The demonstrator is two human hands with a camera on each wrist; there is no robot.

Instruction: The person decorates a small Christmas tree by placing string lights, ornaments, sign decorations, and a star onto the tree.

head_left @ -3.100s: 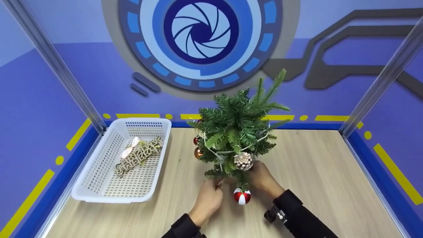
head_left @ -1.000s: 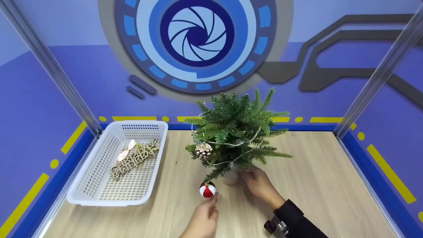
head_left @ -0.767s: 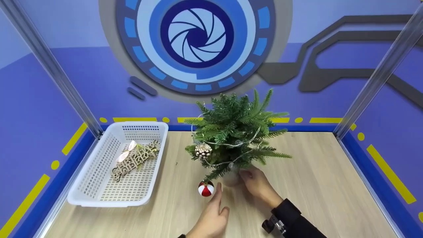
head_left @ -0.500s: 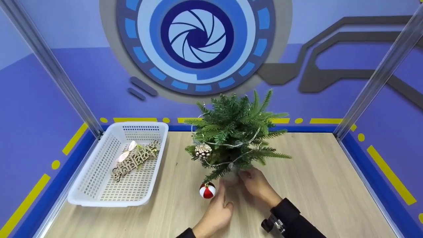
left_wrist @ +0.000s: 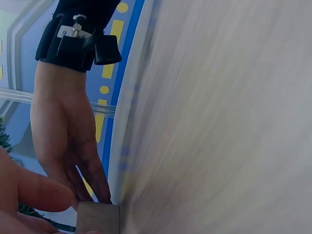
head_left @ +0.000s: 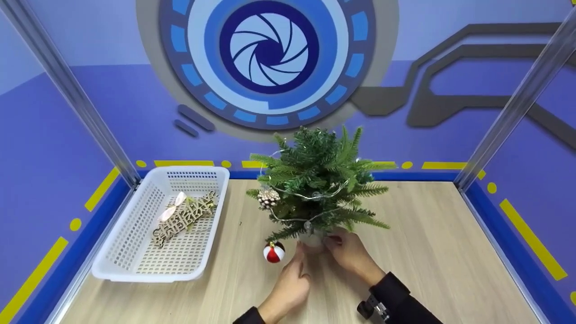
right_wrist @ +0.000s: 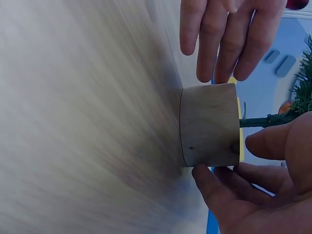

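A small artificial Christmas tree (head_left: pixel 315 175) stands mid-table on a round wooden base (right_wrist: pixel 210 126). Wire string lights, a pine cone (head_left: pixel 268 198) and a red-and-white bauble (head_left: pixel 273 253) hang on it, the bauble lowest, at front left. My left hand (head_left: pixel 288 285) is at the base's left side; its straight fingers (right_wrist: pixel 229 44) reach the base in the right wrist view. On the opposite side my right hand (head_left: pixel 353 254) rests extended fingers (left_wrist: pixel 90 173) against the base, its thumb by the top rim. Low branches partly cover the base in the head view.
A white perforated basket (head_left: pixel 101 265) stands on the left of the table, holding wooden letter-cutout signs (head_left: pixel 184 220) with a pale ribbon bow (head_left: pixel 172 208). Printed panels and metal posts (head_left: pixel 517 99) enclose the table's back and sides.
The tree has turned, carrying the bauble and pine cone to the left; red and orange baubles at its left have gone from the head view. My left hand drew back, then returned to the base.
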